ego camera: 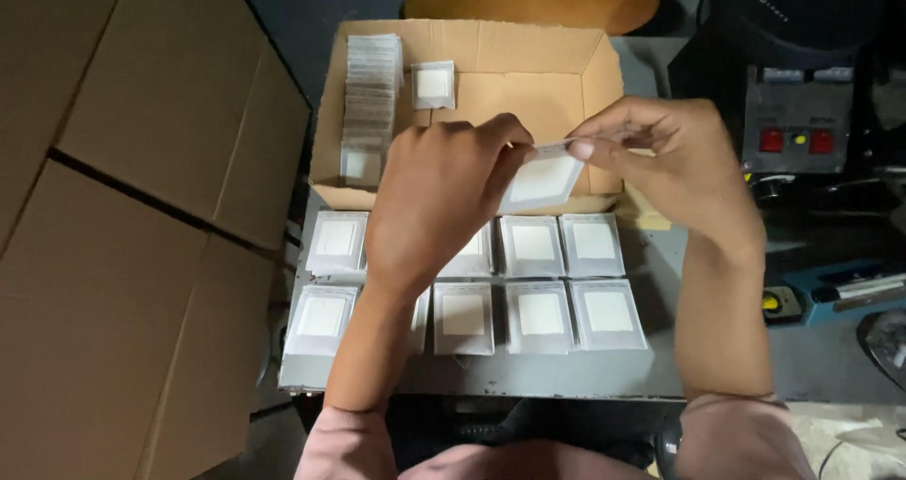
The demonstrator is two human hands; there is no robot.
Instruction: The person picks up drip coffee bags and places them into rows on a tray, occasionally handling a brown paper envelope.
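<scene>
The left hand [444, 192] is covering most of one clear packet [469, 253] in the row just beneath it, and its wrist is hiding part of another below. Fingertips of both hands are masking the top edge of the raised packet [543, 180]. Beyond the right hand [665, 159], a dark machine [802, 84] is running off the frame's edge.

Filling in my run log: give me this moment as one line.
left hand: holds pouch | right hand: pinches pouch top | pouch: clear, white square inside, above tray | cardboard box: behind, open
</scene>
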